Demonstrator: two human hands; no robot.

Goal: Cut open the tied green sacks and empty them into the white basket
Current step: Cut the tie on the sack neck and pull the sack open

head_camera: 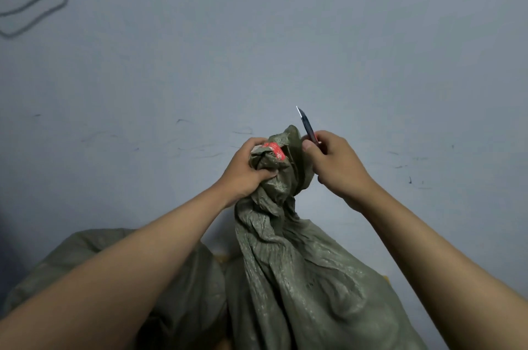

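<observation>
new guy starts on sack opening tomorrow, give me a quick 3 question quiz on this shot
1. True or false: the blade of the knife points up, away from the sack.
2. Which hand grips the bunched neck of the sack by the red tape? A) the left hand B) the right hand C) neither
3. Fill in: a second green sack lies to the ____ of the one being held.

Key: 1 true. 2 A; the right hand holds the knife beside the neck. 3 left.
</observation>
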